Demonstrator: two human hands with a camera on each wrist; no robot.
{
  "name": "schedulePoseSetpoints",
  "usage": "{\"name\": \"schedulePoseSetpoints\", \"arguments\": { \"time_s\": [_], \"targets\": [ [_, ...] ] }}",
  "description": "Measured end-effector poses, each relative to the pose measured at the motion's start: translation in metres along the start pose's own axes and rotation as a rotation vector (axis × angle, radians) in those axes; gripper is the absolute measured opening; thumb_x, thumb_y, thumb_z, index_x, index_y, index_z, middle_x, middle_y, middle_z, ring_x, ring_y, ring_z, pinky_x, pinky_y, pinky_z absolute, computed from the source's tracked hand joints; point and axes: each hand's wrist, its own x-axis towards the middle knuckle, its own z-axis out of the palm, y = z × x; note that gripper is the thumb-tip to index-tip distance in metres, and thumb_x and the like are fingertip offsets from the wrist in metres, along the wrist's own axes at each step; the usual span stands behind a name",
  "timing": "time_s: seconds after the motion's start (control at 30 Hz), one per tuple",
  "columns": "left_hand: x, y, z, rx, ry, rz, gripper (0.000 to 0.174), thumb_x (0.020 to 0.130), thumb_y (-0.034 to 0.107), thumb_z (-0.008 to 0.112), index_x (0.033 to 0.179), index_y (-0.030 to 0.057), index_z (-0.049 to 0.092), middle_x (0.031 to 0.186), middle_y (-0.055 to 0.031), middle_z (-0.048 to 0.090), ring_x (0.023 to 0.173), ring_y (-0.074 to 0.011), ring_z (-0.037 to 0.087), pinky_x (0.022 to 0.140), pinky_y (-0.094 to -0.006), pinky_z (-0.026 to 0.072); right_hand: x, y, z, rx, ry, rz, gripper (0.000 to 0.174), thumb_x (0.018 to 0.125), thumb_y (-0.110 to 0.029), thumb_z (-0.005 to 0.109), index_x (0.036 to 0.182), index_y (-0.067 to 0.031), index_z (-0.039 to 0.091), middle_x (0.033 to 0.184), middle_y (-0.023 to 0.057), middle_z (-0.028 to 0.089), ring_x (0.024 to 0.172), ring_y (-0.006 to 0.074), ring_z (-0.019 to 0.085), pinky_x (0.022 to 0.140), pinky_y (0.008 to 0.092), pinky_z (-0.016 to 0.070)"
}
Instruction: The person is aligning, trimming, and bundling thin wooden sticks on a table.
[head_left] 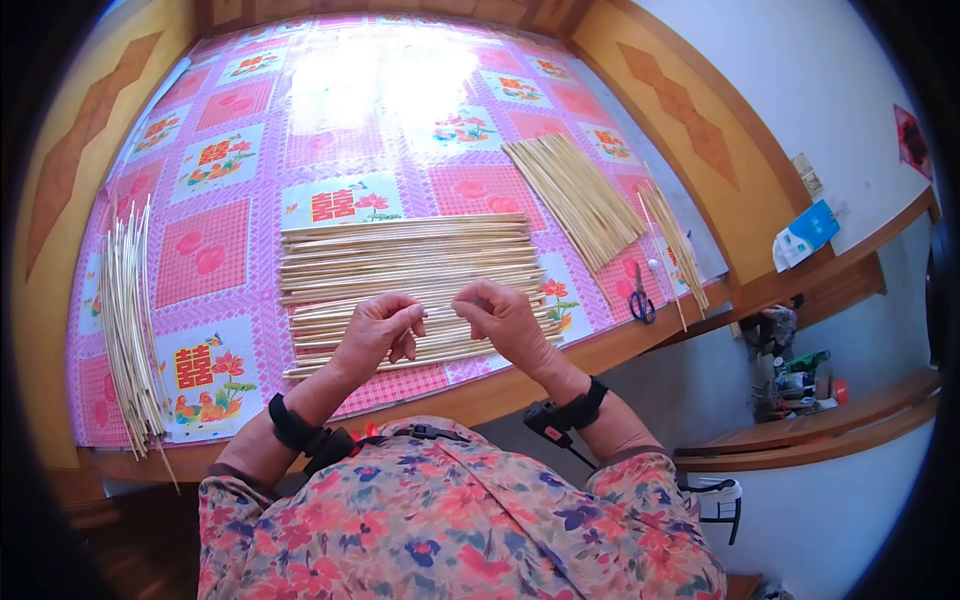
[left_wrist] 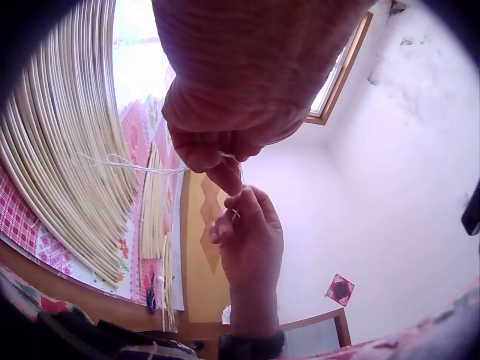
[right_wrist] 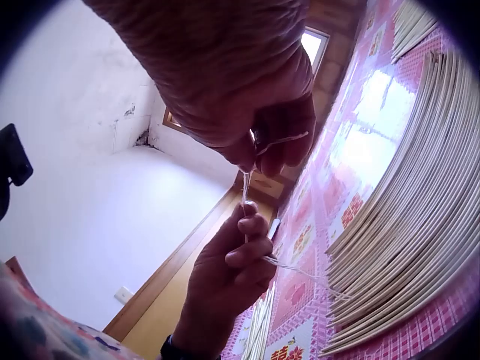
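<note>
Both hands are raised over a wide mat of thin pale sticks (head_left: 410, 260). White string (right_wrist: 246, 187) runs between the fingertips in the right wrist view. The left hand (head_left: 383, 330) pinches the string with curled fingers, and a loose length (left_wrist: 142, 169) trails from it over the sticks. Close by on the right, the right hand (head_left: 505, 322) pinches the string too, with a short end (right_wrist: 285, 140) at its fingers. A small gap separates the hands. The sticks lie side by side under them, untouched by either hand.
A loose stick bundle (head_left: 130, 330) lies at the left edge. Another stick mat (head_left: 575, 195) and a few sticks (head_left: 675, 240) are on the right, near dark scissors (head_left: 641, 300). A patterned cloth (head_left: 205, 255) covers the surface, with a wooden edge (head_left: 440, 400) in front.
</note>
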Motion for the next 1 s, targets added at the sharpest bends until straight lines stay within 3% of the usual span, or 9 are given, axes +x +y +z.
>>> {"name": "schedulePoseSetpoints", "arguments": {
  "time_s": [0.17,0.3,0.43,0.47,0.6,0.7,0.77,0.8,1.0],
  "targets": [
    [-0.009,-0.002,-0.005,0.064,-0.014,-0.044,0.013,0.088,0.015,0.05,0.086,0.0036,0.055,0.068,-0.0027,0.058,0.047,-0.0071,0.055,0.035,-0.0144,0.0353,-0.004,0.012,0.011,0.029,-0.047,0.012,0.009,0.08,-0.008,0.059,0.085,-0.0006,0.056,0.059,0.0028,0.053,0.047,0.0049,0.047,0.043,0.0208,0.0388],
    [-0.011,-0.022,-0.02,0.101,0.05,-0.045,0.013,0.088,0.015,0.05,0.086,0.003,0.055,0.069,-0.0038,0.059,0.052,-0.0078,0.058,0.037,-0.0155,0.0372,-0.013,0.037,0.028,-0.135,-0.218,-0.047,0.012,0.08,-0.012,0.058,0.087,-0.0015,0.057,0.063,0.0077,0.056,0.051,0.0141,0.053,0.049,0.0278,0.0427],
    [-0.023,-0.04,-0.041,0.458,-0.119,-0.194,0.016,0.088,0.014,0.049,0.081,0.002,0.056,0.062,-0.0023,0.058,0.054,-0.0077,0.058,0.038,-0.018,0.0377,-0.021,0.058,0.038,-0.107,-0.388,0.116,0.015,0.079,-0.014,0.058,0.088,-0.0026,0.058,0.067,0.0113,0.059,0.059,0.0216,0.058,0.056,0.0297,0.0462],
    [-0.026,-0.044,-0.045,0.48,-0.12,-0.233,0.015,0.088,0.014,0.049,0.081,0.0022,0.056,0.062,-0.0023,0.058,0.053,-0.0078,0.058,0.039,-0.0176,0.0381,-0.02,0.074,0.039,-0.242,-0.413,-0.085,0.018,0.078,-0.015,0.058,0.092,-0.004,0.058,0.075,0.0121,0.06,0.07,0.0249,0.06,0.064,0.0326,0.0477],
    [-0.035,-0.06,-0.068,0.635,-0.15,-0.311,0.015,0.087,0.016,0.051,0.08,0.0037,0.057,0.062,-0.0013,0.058,0.053,-0.0072,0.056,0.043,-0.0206,0.0411,-0.024,0.131,0.029,-0.479,-0.345,-0.133,0.021,0.078,-0.015,0.055,0.097,-0.0069,0.058,0.09,0.0134,0.06,0.086,0.0312,0.056,0.076,0.0392,0.0451],
    [-0.039,-0.068,-0.086,0.804,-0.186,-0.283,0.016,0.084,0.018,0.054,0.079,0.004,0.059,0.063,-0.0028,0.059,0.056,-0.0095,0.056,0.049,-0.0266,0.044,-0.024,0.157,0.003,-0.599,-0.238,-0.071,0.019,0.076,-0.01,0.055,0.095,-0.007,0.059,0.089,0.014,0.059,0.085,0.0317,0.056,0.075,0.0389,0.045],
    [-0.05,-0.07,-0.1,1.193,-0.225,-0.109,0.014,0.08,0.017,0.056,0.081,0.0028,0.06,0.064,-0.0086,0.06,0.057,-0.0182,0.058,0.052,-0.0316,0.0453,-0.023,0.188,-0.013,-0.67,-0.153,-0.033,0.019,0.076,-0.008,0.056,0.095,-0.0059,0.059,0.089,0.0146,0.059,0.085,0.0322,0.055,0.075,0.0379,0.045],
    [-0.054,-0.075,-0.111,1.224,-0.219,-0.106,0.018,0.075,0.019,0.057,0.081,0.0026,0.06,0.07,-0.0171,0.059,0.066,-0.0333,0.057,0.06,-0.0408,0.0452,-0.025,0.199,-0.019,-0.706,-0.115,-0.018,0.019,0.076,-0.008,0.056,0.094,-0.0057,0.059,0.088,0.0148,0.059,0.084,0.0324,0.055,0.075,0.0382,0.0449],
    [-0.096,-0.089,-0.178,1.316,-0.023,-0.236,0.014,0.073,0.018,0.057,0.079,0.0051,0.061,0.073,-0.0177,0.06,0.068,-0.0328,0.058,0.06,-0.0395,0.0455,-0.037,0.204,-0.034,-0.87,-0.049,0.047,0.025,0.075,-0.008,0.056,0.1,-0.0067,0.056,0.099,0.0143,0.055,0.094,0.0309,0.051,0.081,0.039,0.0421]
  ]
}}
